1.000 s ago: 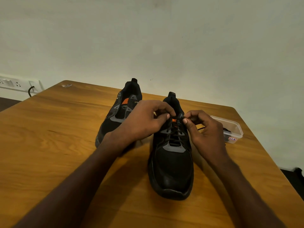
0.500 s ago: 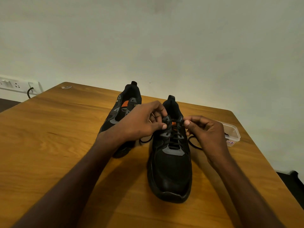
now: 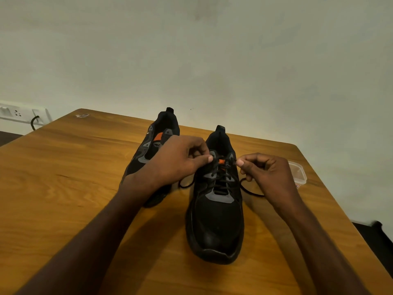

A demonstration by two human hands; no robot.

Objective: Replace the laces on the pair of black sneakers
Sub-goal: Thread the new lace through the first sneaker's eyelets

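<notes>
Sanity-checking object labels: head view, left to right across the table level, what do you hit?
Wall socket strip → far sneaker → left hand, pinching lace → near sneaker → right hand, pinching lace → clear plastic container, partly hidden behind the right hand. All but the socket strip are on or over the wooden table.

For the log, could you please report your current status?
Left hand and right hand each pinching black lace at top eyelets. Near black sneaker laced. Nothing obstructing.
</notes>
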